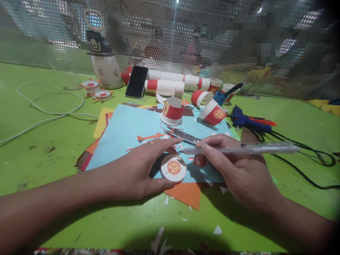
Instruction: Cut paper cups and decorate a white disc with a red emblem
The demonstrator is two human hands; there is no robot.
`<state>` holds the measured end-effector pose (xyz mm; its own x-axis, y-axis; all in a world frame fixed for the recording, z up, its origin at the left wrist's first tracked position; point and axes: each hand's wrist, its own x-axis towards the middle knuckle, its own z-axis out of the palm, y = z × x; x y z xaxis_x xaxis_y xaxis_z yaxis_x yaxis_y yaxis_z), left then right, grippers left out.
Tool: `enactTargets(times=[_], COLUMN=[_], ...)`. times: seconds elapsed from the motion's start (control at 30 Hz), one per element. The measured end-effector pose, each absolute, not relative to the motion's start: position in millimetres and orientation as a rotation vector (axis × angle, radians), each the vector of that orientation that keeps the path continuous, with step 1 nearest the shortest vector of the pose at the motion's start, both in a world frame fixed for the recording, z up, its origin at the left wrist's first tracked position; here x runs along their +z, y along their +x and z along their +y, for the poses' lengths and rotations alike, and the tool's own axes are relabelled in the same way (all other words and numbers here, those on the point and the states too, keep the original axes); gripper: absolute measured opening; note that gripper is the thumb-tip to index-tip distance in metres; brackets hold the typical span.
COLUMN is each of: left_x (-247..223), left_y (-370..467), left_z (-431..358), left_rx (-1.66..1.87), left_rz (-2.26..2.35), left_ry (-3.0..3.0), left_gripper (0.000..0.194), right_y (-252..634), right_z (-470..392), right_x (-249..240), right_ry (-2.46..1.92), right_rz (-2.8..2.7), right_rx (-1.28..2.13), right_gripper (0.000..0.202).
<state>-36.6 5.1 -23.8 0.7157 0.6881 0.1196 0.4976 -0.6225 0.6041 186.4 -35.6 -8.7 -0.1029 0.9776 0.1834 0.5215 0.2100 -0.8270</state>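
Note:
A round white cup base with an orange printed emblem and short dark lines sits over light blue paper. My left hand curves around its left side, thumb against the lower edge and fingers above; some fingertips are hidden. In my right hand is a clear pen, its tip just above the disc and apart from it. A grey, pointed metal tool reaches to my right fingertips; whether they hold it I cannot tell. Behind it stands a cut red-and-white paper cup.
Another cut cup lies tilted at right, near a blue glue gun with black cable. Stacked cups, a phone and a white container line the back. A white cord crosses the left. Paper scraps are scattered about.

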Motion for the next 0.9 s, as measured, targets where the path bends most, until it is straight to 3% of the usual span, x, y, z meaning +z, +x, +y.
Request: enactTargets(times=[0.3, 0.9], left_x=[-26.0, -26.0], left_y=[-38.5, -38.2], left_z=[6.3, 6.7], left_rx=[0.475, 0.481], left_rz=[0.9, 0.891], left_ry=[2.358, 2.353], left_gripper=[0.074, 0.074], right_y=[188.7, 185.5], right_z=[-33.5, -36.0], right_x=[-7.9, -8.2], right_ry=[-1.409, -1.381], right_rz=[-1.73, -1.654], right_rx=[0.661, 0.891], right_gripper=[0.019, 0.015])
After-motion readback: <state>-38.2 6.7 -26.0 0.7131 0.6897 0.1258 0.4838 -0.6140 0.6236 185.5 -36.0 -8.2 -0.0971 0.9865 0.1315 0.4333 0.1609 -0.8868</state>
